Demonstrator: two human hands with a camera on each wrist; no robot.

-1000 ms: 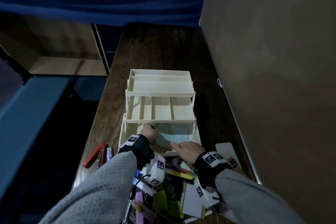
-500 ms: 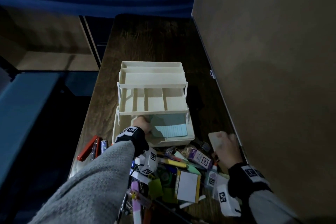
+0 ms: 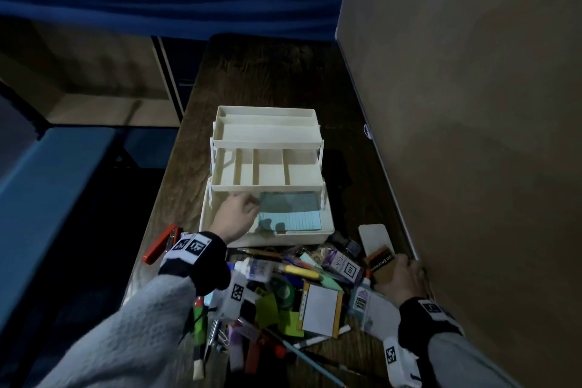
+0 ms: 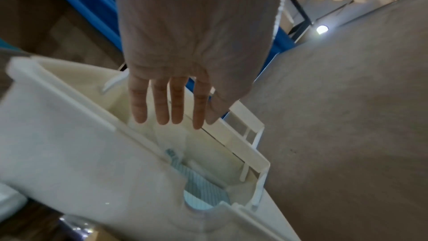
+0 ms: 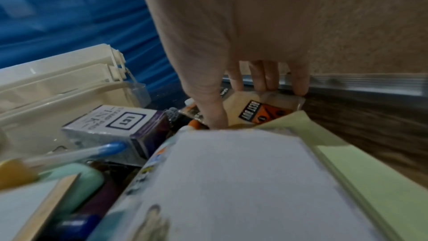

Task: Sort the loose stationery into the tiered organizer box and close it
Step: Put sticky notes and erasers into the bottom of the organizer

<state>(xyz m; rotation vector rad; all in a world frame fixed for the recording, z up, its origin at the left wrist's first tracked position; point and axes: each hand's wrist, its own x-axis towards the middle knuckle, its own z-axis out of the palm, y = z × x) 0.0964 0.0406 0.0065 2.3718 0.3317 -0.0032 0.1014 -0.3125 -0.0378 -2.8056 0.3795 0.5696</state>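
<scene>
The cream tiered organizer (image 3: 267,144) stands open on the wooden table, with its upper tiers fanned back. A blue lined pad (image 3: 293,214) lies in the bottom tray (image 3: 283,238). My left hand (image 3: 248,203) reaches into that tray left of the pad. In the left wrist view the left hand (image 4: 171,122) has straight fingers and holds nothing, above the blue pad (image 4: 201,188). My right hand (image 3: 401,274) is by the right wall and grips a clear pack of envelopes (image 3: 381,261) with an orange-and-black label. The right hand (image 5: 243,105) pinches the pack (image 5: 261,111) between thumb and fingers.
A heap of loose stationery lies in front of the box: a glue bottle (image 3: 256,269), a purple ink box (image 3: 343,266), a white notepad (image 3: 321,309), pens. A red stapler (image 3: 159,246) sits at the table's left edge. A tan partition (image 3: 472,135) lines the right side.
My right hand left the front of the box, swung right to the wall side and took hold of the envelope pack. My left hand stayed inside the bottom tray.
</scene>
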